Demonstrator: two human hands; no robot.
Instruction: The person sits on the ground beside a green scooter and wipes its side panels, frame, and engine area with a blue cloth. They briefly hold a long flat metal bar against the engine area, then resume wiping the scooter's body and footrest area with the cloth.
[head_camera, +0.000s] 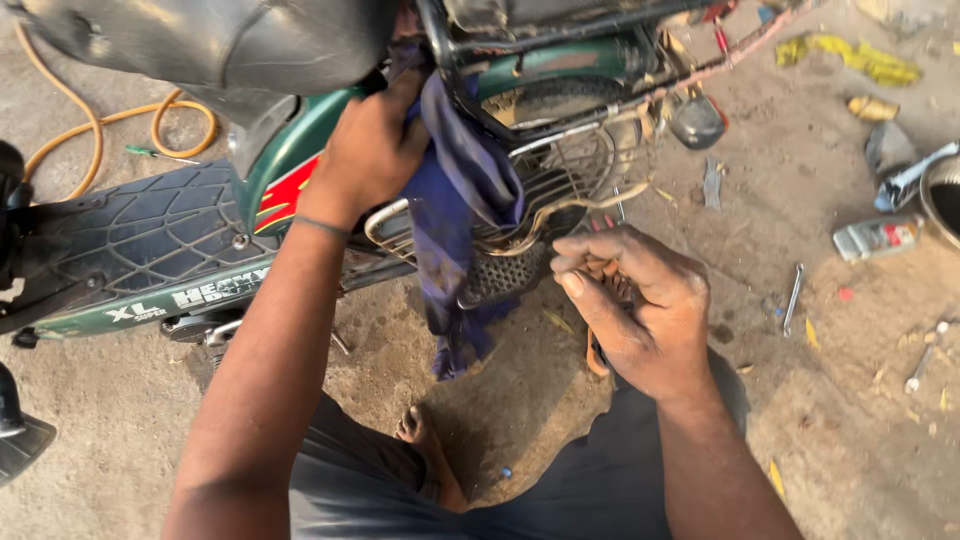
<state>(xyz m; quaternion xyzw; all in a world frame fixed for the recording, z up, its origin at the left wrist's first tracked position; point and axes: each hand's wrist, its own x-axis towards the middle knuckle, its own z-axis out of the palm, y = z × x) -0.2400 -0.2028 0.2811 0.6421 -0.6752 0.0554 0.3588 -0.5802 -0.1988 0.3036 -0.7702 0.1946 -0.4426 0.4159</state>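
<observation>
Nearest me, at the bottom of the frame, my knees and a bare foot (425, 440) rest on the dirt floor (850, 440). Just above, right of centre, my right hand (630, 310) is closed around a pair of pliers (597, 352), their orange handles poking out below the palm; I judge the grip sits tight so the nose can work at the metal guard (500, 275) just to its left. Upper centre, my left hand (370, 150) clutches a blue rag (455, 220) against the green moped (300, 150), probably to steady it. The hanging rag hides part of the guard. Farther off to the right lie a spanner (793, 297), a small bottle (875, 238) and scraps; an orange hose (95, 125) coils upper left.
</observation>
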